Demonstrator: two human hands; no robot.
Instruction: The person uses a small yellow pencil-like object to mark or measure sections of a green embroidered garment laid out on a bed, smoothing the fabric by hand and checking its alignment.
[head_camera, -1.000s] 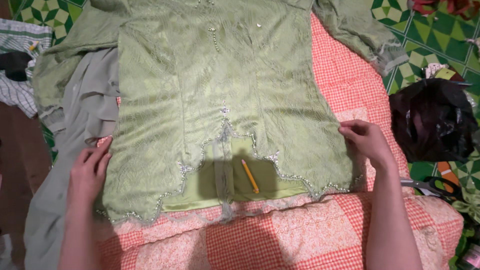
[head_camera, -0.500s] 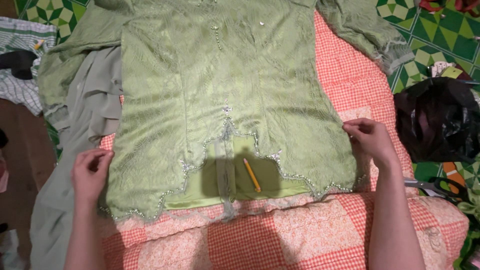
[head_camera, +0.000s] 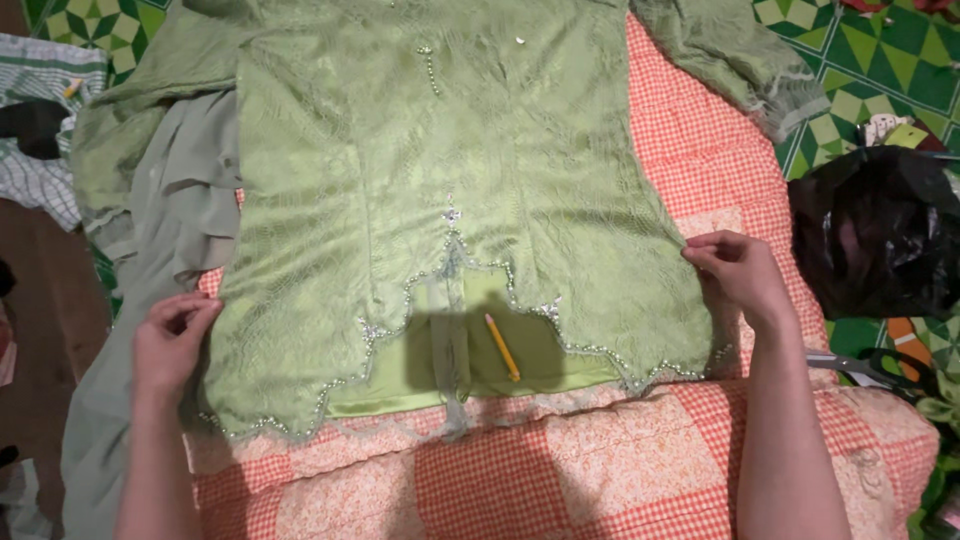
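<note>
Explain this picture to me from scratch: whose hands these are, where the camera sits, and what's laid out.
There is no machine here. A person wears a camera on the head, looking down at their own two bare hands. A green lace garment with a beaded hem lies spread on an orange checked quilt. The left hand pinches its left edge, and the right hand pinches its right edge. A yellow pencil rests on the lining near the hem. Scissors and a black plastic bag lie to the right.

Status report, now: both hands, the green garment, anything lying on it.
Left hand pinching green lace garment at its left edge. Right hand pinching the right edge. Yellow pencil lies on the lining at the hem.
</note>
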